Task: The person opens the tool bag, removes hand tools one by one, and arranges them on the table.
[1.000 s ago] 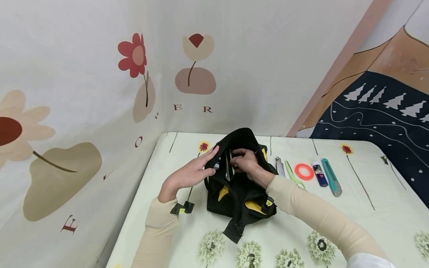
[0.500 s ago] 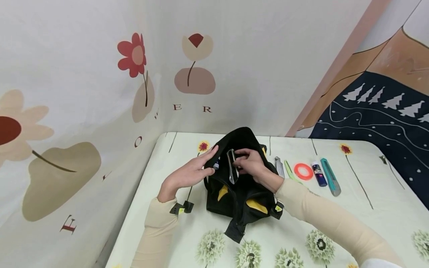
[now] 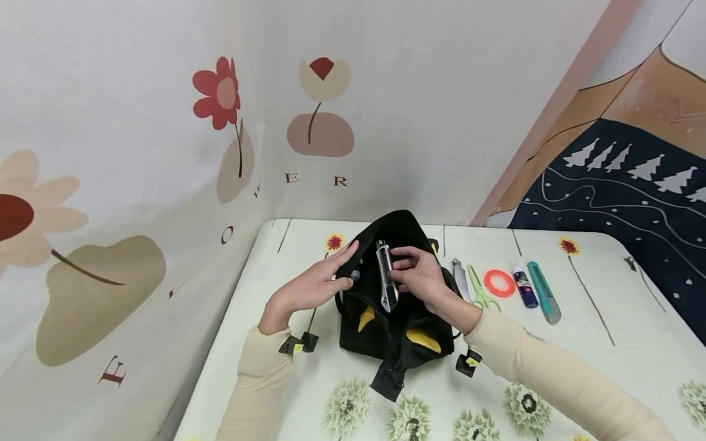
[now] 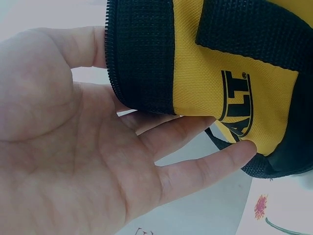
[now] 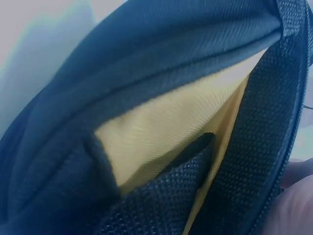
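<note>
A black and yellow zippered tool bag [image 3: 364,343] stands on the table with its mouth spread. My left hand [image 3: 314,285] holds the left side of its rim. In the left wrist view, the thumb passes behind the zipper edge [image 4: 139,63] while the lower fingers [image 4: 205,171] lie along the yellow side. Inside the mouth, my right hand [image 3: 421,275] pinches a black and silver utility knife [image 3: 387,278], which stands nearly upright. A small dark cylinder with a pale end [image 3: 356,271] shows by the left inner wall. The right wrist view shows mostly the bag's yellow lining [image 5: 161,132].
Right of the bag lie a grey utility knife [image 3: 460,277], green scissors [image 3: 481,291], an orange tape roll [image 3: 514,283], a glue stick [image 3: 525,286] and a teal utility knife [image 3: 545,293]. The patterned table [image 3: 651,355] meets curtained walls behind and at left.
My right hand has drawn back toward the right and brought the utility knife out from deeper in the bag, so more of it shows. The left hand has stayed on the rim.
</note>
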{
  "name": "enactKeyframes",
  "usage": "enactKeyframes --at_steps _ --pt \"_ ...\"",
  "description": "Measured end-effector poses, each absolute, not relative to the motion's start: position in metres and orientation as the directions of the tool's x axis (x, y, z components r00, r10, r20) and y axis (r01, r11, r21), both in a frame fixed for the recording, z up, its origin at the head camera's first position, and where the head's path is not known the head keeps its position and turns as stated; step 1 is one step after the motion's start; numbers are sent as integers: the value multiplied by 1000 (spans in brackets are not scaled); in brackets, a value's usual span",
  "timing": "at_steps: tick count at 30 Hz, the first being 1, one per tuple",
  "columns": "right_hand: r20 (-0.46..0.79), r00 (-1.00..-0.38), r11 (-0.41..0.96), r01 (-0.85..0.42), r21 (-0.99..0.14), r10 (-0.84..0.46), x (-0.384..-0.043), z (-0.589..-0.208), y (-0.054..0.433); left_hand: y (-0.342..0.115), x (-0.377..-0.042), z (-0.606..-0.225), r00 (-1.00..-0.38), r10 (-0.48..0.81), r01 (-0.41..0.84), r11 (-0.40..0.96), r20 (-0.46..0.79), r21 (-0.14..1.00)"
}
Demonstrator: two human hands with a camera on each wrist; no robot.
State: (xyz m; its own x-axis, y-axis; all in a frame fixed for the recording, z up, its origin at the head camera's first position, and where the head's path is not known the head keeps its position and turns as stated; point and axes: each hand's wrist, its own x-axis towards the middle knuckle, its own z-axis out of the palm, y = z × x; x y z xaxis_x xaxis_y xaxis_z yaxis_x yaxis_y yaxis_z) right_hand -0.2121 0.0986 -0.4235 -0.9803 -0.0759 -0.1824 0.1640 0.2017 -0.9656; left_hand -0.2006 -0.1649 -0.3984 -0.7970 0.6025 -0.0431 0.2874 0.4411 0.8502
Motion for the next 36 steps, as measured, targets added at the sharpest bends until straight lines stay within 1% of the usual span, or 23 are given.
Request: enactKeyframes --at_steps 11,22,36 --pt "-135 -988 111 126 -986 -76 -200 -416 106 -165 -200 -400 -799 599 277 441 -50 854" --pt "-82 -996 92 80 -993 -21 -190 -406 114 -165 -200 -400 -797 602 276 448 -58 850" --pt "-70 -998 49 70 -996 10 -183 -393 128 -164 -200 -400 -796 603 283 446 -52 849"
